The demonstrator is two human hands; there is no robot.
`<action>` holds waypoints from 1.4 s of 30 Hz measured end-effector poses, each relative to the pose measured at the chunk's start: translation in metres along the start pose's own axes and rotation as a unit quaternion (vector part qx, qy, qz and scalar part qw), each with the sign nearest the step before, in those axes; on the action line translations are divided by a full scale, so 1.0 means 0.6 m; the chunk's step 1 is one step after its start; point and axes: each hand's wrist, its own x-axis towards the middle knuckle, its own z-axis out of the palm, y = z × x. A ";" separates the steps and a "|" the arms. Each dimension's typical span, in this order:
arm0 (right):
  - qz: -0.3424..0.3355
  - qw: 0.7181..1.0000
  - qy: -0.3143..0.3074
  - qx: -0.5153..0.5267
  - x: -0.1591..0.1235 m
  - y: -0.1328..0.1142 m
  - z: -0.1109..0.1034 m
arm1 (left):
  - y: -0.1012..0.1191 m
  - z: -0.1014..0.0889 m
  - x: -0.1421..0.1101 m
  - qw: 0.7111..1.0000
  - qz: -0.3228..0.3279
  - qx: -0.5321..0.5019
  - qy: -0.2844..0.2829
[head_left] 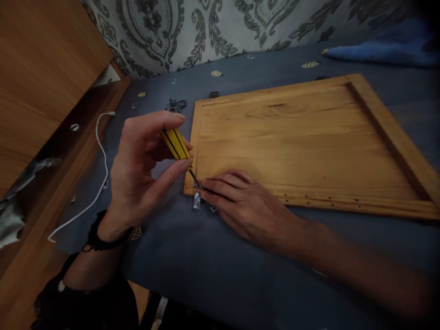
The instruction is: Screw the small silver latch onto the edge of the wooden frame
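Observation:
A screwdriver (177, 145) with a yellow-and-black handle is gripped between the thumb and fingers of my left hand (137, 160). Its shaft slants down to a small metal hinge (196, 199) at the near left corner of a wooden panel (292, 137). The panel has a raised frame and lies on the blue cloth. My right hand (244, 201) rests on the panel's near edge, fingers close together, their tips right beside the screwdriver's tip. Whatever the right fingertips pinch is hidden. A row of small dark holes runs along the near edge.
A white cable (106, 169) curves along the left. Behind the panel's left corner lies a small dark tangle of cord (176, 105). A blue cloth item (381, 48) is at the back right. Wooden furniture (44, 59) stands at left, patterned wallpaper (206, 32) behind.

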 end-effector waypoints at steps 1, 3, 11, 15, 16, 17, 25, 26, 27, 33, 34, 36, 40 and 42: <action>-0.001 1.000 0.001 -0.001 0.000 0.000 0.001 | 0.001 0.001 -0.001 1.000 -0.008 -0.006 0.002; -0.004 1.000 0.005 -0.001 -0.001 0.001 0.003 | 0.003 0.001 -0.002 1.000 -0.016 -0.012 0.005; -0.005 1.000 0.008 0.003 -0.001 0.002 0.003 | 0.004 -0.003 0.001 1.000 -0.006 -0.024 -0.014; -0.005 1.000 0.003 0.009 0.000 0.002 0.002 | 0.005 -0.003 0.003 0.998 -0.035 -0.043 -0.024; -0.004 1.000 0.003 0.009 -0.001 0.001 0.001 | 0.003 -0.002 0.003 0.998 -0.035 -0.043 -0.027; -0.004 1.000 0.002 0.008 -0.001 0.001 0.001 | 0.001 -0.002 0.002 0.998 -0.032 -0.041 -0.027; 0.000 1.000 -0.007 0.009 0.000 0.000 0.001 | -0.011 -0.002 0.001 0.999 0.000 0.028 0.034; 0.001 1.000 -0.008 0.009 0.000 0.000 0.001 | -0.010 -0.002 0.002 0.999 -0.003 0.031 0.042; 0.002 1.000 -0.009 0.009 0.000 0.000 0.001 | -0.008 -0.001 0.002 0.998 -0.004 0.030 0.048; -0.001 1.000 0.001 0.017 -0.001 0.002 0.003 | -0.005 0.003 0.003 0.999 0.003 -0.006 0.032; -0.002 1.000 0.002 0.017 -0.001 0.002 0.004 | -0.005 0.003 0.003 1.000 -0.001 -0.010 0.027; -0.004 1.000 0.004 0.018 -0.001 0.002 0.004 | -0.003 0.004 0.003 1.000 0.000 -0.018 0.024; 0.004 1.000 -0.004 0.025 -0.001 0.000 0.002 | -0.001 0.004 0.004 0.998 0.006 -0.017 0.056; 0.009 0.999 -0.014 0.032 -0.001 0.000 0.000 | -0.002 0.002 0.005 0.996 0.019 -0.003 0.086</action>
